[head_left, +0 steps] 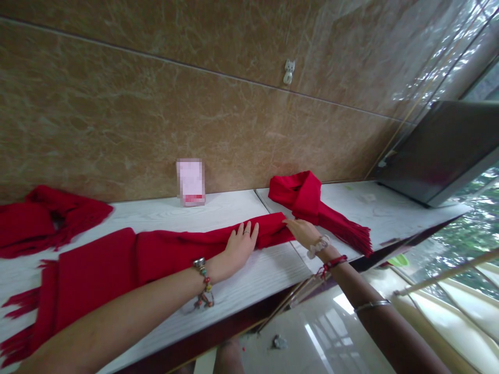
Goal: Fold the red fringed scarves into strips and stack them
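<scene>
two hands [242,243] touch one red scarf [167,257].

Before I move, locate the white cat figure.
In the head view, the cat figure is on the brown wall, right of centre, above the looped scarf.

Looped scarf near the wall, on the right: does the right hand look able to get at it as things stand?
Probably yes: the right hand is close beside the looped scarf with nothing visible between, though its fingertips are at the long scarf's end.
</scene>
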The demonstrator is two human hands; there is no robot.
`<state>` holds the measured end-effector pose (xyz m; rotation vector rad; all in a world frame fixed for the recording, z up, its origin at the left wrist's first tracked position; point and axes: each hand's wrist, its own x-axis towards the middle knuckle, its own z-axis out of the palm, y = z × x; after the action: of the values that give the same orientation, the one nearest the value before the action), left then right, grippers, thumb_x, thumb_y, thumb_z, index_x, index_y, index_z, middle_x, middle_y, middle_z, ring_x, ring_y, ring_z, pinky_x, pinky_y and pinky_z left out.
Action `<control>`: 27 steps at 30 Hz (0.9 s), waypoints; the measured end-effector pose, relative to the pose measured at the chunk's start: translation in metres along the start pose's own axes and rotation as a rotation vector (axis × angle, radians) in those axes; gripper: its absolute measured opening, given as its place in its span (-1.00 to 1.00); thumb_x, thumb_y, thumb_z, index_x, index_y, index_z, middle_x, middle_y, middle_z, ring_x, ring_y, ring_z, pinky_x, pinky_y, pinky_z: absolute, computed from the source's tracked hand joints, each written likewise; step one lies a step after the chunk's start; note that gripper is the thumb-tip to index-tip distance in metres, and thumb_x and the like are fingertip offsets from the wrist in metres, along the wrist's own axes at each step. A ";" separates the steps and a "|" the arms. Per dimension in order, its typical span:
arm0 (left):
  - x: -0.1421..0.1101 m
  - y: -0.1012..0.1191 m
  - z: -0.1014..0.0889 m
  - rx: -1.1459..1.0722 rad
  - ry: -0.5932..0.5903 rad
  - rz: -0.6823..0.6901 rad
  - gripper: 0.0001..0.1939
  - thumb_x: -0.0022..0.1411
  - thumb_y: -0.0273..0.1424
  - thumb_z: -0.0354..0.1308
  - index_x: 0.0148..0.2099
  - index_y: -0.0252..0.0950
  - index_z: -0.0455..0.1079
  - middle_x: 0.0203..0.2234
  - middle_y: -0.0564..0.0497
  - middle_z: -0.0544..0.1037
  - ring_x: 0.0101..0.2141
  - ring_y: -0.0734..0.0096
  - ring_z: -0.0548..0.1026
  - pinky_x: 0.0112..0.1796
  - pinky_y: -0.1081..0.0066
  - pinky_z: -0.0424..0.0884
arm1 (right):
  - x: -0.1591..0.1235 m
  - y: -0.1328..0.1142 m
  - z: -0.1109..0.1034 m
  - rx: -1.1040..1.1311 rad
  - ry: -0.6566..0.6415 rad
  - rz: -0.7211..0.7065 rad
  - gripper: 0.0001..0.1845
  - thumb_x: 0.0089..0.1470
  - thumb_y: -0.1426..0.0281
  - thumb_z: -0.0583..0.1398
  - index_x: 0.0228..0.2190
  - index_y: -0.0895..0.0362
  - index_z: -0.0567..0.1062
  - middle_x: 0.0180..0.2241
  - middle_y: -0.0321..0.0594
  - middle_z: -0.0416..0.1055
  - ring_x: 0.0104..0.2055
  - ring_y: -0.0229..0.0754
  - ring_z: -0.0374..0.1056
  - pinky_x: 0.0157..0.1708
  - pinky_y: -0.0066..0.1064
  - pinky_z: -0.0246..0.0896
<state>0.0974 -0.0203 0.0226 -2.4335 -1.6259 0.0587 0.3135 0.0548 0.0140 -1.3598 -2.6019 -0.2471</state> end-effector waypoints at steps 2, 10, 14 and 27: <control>0.003 0.002 0.001 -0.030 0.033 0.001 -0.44 0.17 -0.66 -0.19 0.23 -0.38 -0.07 0.11 -0.29 0.15 0.10 0.11 0.14 -0.05 0.18 0.26 | 0.002 0.001 -0.002 0.038 0.021 0.015 -0.64 0.10 0.52 -0.06 -0.11 0.13 0.39 -0.19 -0.11 0.45 -0.22 -0.11 0.40 -0.19 -0.27 0.31; 0.013 -0.003 0.002 -0.095 0.050 0.007 -0.45 0.14 -0.71 -0.26 0.20 -0.44 0.00 0.08 -0.37 0.17 0.06 0.08 0.22 -0.14 0.16 0.35 | -0.002 0.004 -0.006 0.154 0.100 -0.074 -0.63 0.07 0.51 -0.05 -0.15 0.10 0.44 -0.12 -0.16 0.41 -0.11 -0.11 0.35 -0.07 -0.27 0.27; 0.007 -0.003 0.002 -0.088 0.060 0.106 -0.45 0.17 -0.69 -0.30 0.21 -0.42 -0.03 0.16 -0.28 0.04 0.13 0.08 0.06 -0.02 0.09 0.22 | -0.015 0.006 0.003 0.202 0.171 -0.106 -0.63 0.09 0.49 -0.07 -0.17 0.13 0.45 -0.08 -0.16 0.38 -0.05 -0.16 0.30 -0.03 -0.28 0.23; 0.011 -0.004 0.001 -0.294 -0.125 0.190 -0.46 0.21 -0.39 -0.11 0.22 -0.34 -0.07 0.21 -0.19 -0.11 0.17 -0.02 -0.16 0.02 -0.07 0.00 | -0.005 -0.001 0.001 0.368 0.310 0.070 -0.65 0.07 0.41 -0.03 -0.18 0.10 0.46 -0.08 -0.13 0.38 -0.01 -0.14 0.26 -0.01 -0.21 0.17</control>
<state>0.0977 -0.0085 0.0235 -2.8558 -1.5405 0.0010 0.3149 0.0506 0.0116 -1.1738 -2.2053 0.0321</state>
